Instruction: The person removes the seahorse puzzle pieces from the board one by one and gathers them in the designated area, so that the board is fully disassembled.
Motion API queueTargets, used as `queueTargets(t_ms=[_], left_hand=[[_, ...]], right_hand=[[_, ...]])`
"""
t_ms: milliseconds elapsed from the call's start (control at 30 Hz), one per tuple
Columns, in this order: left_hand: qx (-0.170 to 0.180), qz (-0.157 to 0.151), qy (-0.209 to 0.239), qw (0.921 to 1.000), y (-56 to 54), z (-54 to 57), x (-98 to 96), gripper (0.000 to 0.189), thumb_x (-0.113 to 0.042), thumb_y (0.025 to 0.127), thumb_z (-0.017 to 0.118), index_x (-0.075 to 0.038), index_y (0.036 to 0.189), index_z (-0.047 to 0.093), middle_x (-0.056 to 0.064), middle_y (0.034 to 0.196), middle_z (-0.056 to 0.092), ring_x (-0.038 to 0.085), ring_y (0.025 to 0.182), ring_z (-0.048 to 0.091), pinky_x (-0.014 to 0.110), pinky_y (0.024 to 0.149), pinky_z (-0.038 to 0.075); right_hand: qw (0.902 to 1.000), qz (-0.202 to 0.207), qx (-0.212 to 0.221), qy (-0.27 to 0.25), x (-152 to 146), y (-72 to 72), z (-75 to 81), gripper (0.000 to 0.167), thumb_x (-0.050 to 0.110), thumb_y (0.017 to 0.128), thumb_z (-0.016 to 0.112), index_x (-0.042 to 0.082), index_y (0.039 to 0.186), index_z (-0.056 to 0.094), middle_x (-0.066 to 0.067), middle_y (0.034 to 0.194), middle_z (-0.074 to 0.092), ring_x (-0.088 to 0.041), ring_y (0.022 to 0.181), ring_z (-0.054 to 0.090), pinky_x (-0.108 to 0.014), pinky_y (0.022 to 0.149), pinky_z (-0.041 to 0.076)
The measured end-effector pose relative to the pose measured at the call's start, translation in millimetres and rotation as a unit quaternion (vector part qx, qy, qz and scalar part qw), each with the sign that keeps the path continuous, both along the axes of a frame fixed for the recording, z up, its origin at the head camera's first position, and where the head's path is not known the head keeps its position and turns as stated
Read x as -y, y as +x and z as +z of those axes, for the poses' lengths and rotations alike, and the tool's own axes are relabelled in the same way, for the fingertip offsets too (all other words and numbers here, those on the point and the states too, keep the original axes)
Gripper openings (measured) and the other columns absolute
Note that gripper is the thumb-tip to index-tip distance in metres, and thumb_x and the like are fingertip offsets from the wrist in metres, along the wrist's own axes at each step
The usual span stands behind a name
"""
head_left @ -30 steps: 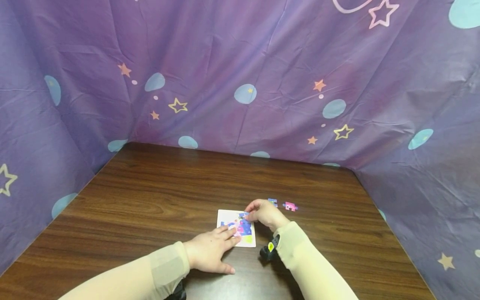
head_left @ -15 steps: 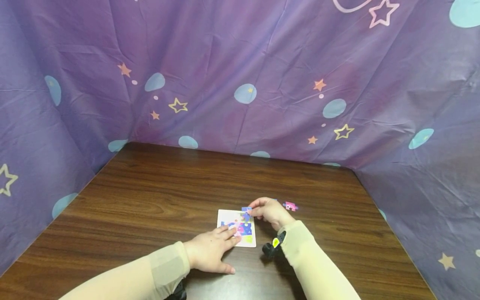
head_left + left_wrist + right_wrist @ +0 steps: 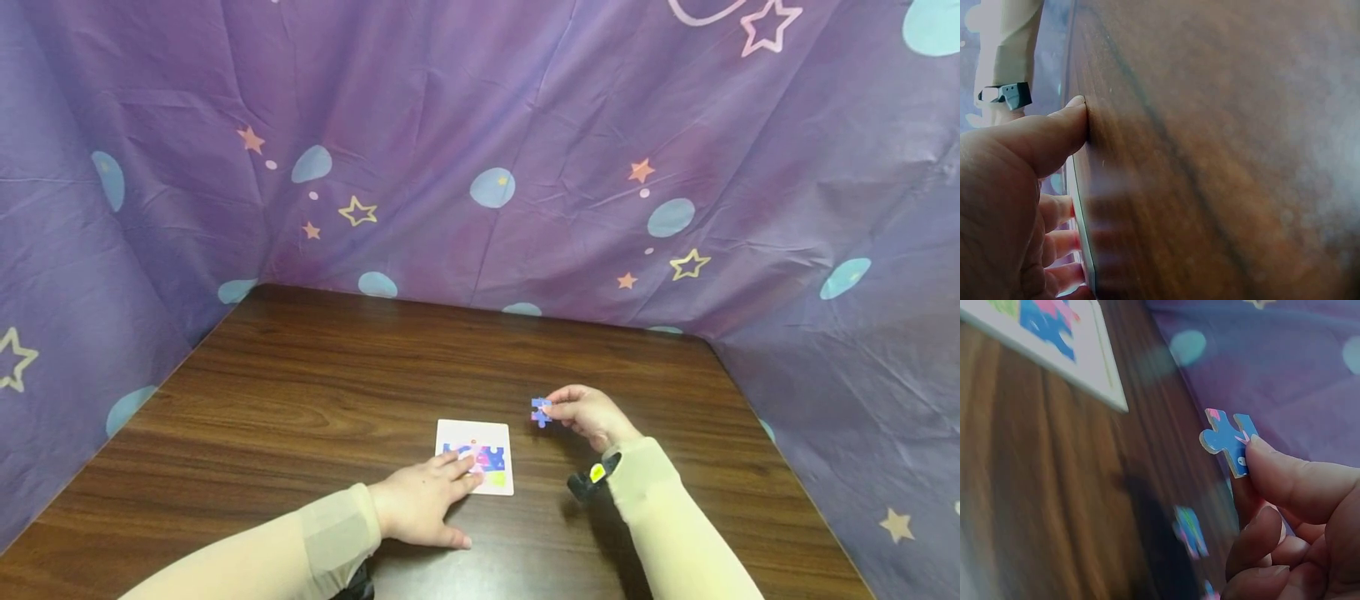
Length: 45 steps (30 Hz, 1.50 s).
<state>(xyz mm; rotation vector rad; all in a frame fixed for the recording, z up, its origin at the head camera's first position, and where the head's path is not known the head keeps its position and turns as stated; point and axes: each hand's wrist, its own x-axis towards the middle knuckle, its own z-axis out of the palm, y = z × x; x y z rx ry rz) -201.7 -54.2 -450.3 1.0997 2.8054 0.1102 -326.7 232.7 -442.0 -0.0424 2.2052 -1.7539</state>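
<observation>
My right hand [image 3: 592, 417] pinches a blue jigsaw piece [image 3: 542, 412] between thumb and index finger, held above the table to the right of the puzzle board. In the right wrist view this jigsaw piece [image 3: 1227, 440] shows a pink corner and a small white spot; the other fingers are curled beneath. A white-framed puzzle board [image 3: 487, 430] lies on the table, its lower part filled with blue, pink and yellow-green picture. My left hand [image 3: 423, 500] rests spread on it, fingertips over the lower left and thumb on the table, partly covering the picture.
Two loose jigsaw pieces lie on the table in the right wrist view: a blue, green and pink piece [image 3: 1190, 531] and one cut off at the lower edge. The brown wooden table [image 3: 337, 358] meets a purple patterned curtain [image 3: 420, 167] at back and sides.
My right hand has lifted the blue piece off the board's upper right corner and carried it to the right, now hiding the loose pieces in the head view. My left hand stays put.
</observation>
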Motion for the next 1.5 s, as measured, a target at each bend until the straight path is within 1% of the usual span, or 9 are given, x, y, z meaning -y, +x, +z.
queueTargets(t_ms=[333,467,600,700,833,967,1133,1267,1500], left_hand=[[-0.003,-0.001,-0.001,1.0000,-0.6,-0.9,-0.3,0.083,-0.067,0.081,0.059,-0.017,0.146,0.044,0.007,0.153,0.035,0.028,0.140,0.031,0.037,0.112,0.029],[0.000,0.001,0.000,1.0000,-0.4,-0.4,0.2,0.083,-0.067,0.081,0.059,-0.017,0.146,0.044,0.007,0.153,0.035,0.028,0.140,0.031,0.038,0.112,0.029],[0.003,0.000,0.001,1.0000,-0.5,-0.2,0.4,0.082,-0.066,0.081,0.059,-0.017,0.146,0.044,0.007,0.153,0.034,0.028,0.140,0.031,0.038,0.112,0.029],[0.006,0.000,0.002,1.0000,-0.5,-0.2,0.4,0.082,-0.066,0.081,0.059,-0.017,0.146,0.044,0.008,0.153,0.034,0.028,0.140,0.030,0.038,0.112,0.029],[0.008,-0.002,0.002,1.0000,-0.4,0.2,0.0,0.082,-0.066,0.081,0.059,-0.017,0.146,0.044,0.008,0.153,0.034,0.028,0.140,0.031,0.038,0.112,0.030],[0.008,-0.003,0.003,1.0000,-0.9,-0.4,-0.7,0.082,-0.066,0.081,0.060,-0.018,0.146,0.044,0.007,0.153,0.034,0.028,0.140,0.031,0.038,0.112,0.030],[0.005,-0.004,0.005,1.0000,-1.5,-1.3,-1.0,0.082,-0.066,0.081,0.060,-0.018,0.145,0.044,0.007,0.153,0.034,0.029,0.140,0.032,0.038,0.111,0.031],[0.001,-0.008,0.007,0.9999,-1.8,-0.1,0.0,0.082,-0.066,0.081,0.060,-0.017,0.145,0.046,0.007,0.153,0.035,0.029,0.139,0.033,0.038,0.111,0.032],[0.005,-0.007,0.004,1.0000,-1.5,2.8,1.2,0.082,-0.066,0.081,0.061,-0.017,0.145,0.045,0.008,0.153,0.035,0.029,0.139,0.033,0.039,0.110,0.032]], right_hand=[[0.9985,-0.052,0.011,0.012,-65,-7.1,4.0,0.013,0.009,0.085,0.071,0.004,0.094,0.064,0.007,0.071,0.061,-0.005,0.060,0.052,-0.019,0.051,0.040],[0.9974,-0.065,0.013,0.028,-83,-9.2,4.1,0.012,0.009,0.087,0.070,0.004,0.096,0.063,0.008,0.072,0.059,-0.004,0.058,0.049,-0.018,0.050,0.039],[0.9967,-0.067,0.017,0.043,-96,-9.3,3.2,0.010,0.007,0.089,0.067,0.005,0.097,0.061,0.009,0.075,0.060,-0.003,0.061,0.050,-0.018,0.054,0.041],[0.9960,-0.069,0.023,0.051,-101,-8.6,2.0,0.008,0.006,0.089,0.066,0.004,0.097,0.063,0.008,0.077,0.062,-0.003,0.063,0.050,-0.018,0.057,0.042],[0.9925,-0.074,0.029,0.093,-106,-6.5,0.4,0.011,0.007,0.089,0.066,0.002,0.099,0.064,0.008,0.077,0.063,-0.006,0.063,0.047,-0.019,0.053,0.038],[0.9873,-0.083,0.027,0.133,-108,-4.5,-1.3,0.015,0.006,0.088,0.065,-0.003,0.100,0.064,0.006,0.077,0.064,-0.013,0.070,0.048,-0.025,0.059,0.036],[0.9784,-0.089,-0.006,0.186,-109,-7.7,-6.6,0.022,0.005,0.086,0.066,-0.011,0.101,0.062,-0.001,0.078,0.065,-0.019,0.078,0.055,-0.032,0.068,0.041],[0.9661,-0.103,-0.023,0.235,-109,-11.0,-11.4,0.024,0.007,0.083,0.069,-0.009,0.101,0.064,-0.006,0.084,0.066,-0.025,0.086,0.057,-0.039,0.075,0.044],[0.9587,-0.112,-0.040,0.258,-105,-8.4,-9.7,0.027,0.009,0.083,0.070,-0.009,0.102,0.064,-0.012,0.089,0.067,-0.033,0.095,0.056,-0.048,0.084,0.044]])
